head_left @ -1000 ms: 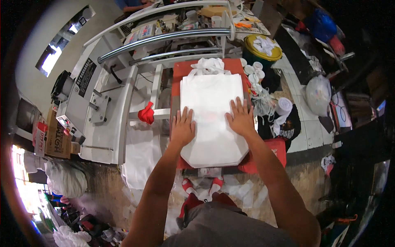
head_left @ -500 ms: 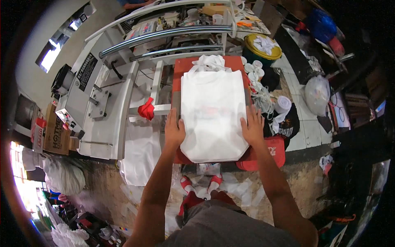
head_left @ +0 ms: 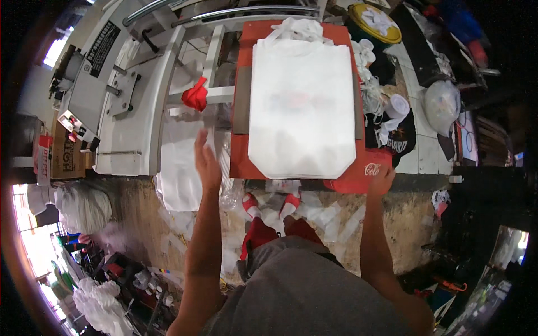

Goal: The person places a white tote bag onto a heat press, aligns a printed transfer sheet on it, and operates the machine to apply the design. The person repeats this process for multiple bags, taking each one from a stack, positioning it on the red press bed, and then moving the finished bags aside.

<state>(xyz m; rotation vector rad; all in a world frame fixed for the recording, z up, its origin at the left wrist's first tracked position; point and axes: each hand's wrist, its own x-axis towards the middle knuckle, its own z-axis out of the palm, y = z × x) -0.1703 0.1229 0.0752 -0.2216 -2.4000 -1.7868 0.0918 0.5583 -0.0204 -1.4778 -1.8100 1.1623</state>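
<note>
A stack of white fabric bags [head_left: 302, 112] lies flat on a red board [head_left: 241, 151], its bunched handles at the far end. A faint reddish print shows blurred through the top bag. My left hand [head_left: 208, 161] is raised to the left of the board, fingers stretched out and nothing in it. To the right of the stack, my right hand [head_left: 382, 178] is over a red plastic seat-like piece [head_left: 350, 178] with white lettering; its fingers look loosely apart, and whether it touches the plastic I cannot tell. Neither hand touches the bags.
A large grey-white press machine [head_left: 126, 106] stands at the left, with a crumpled red cloth [head_left: 195, 95] on its frame. White sheets [head_left: 180, 168] hang below it. At the right are a yellow-rimmed bin [head_left: 358, 21], a white roll [head_left: 398, 106] and a stuffed clear bag [head_left: 441, 101].
Both my hands have left the sides of the bag stack and moved outward, the left one leftward and the right one rightward. The view has tilted, so the table sits higher in the picture.
</note>
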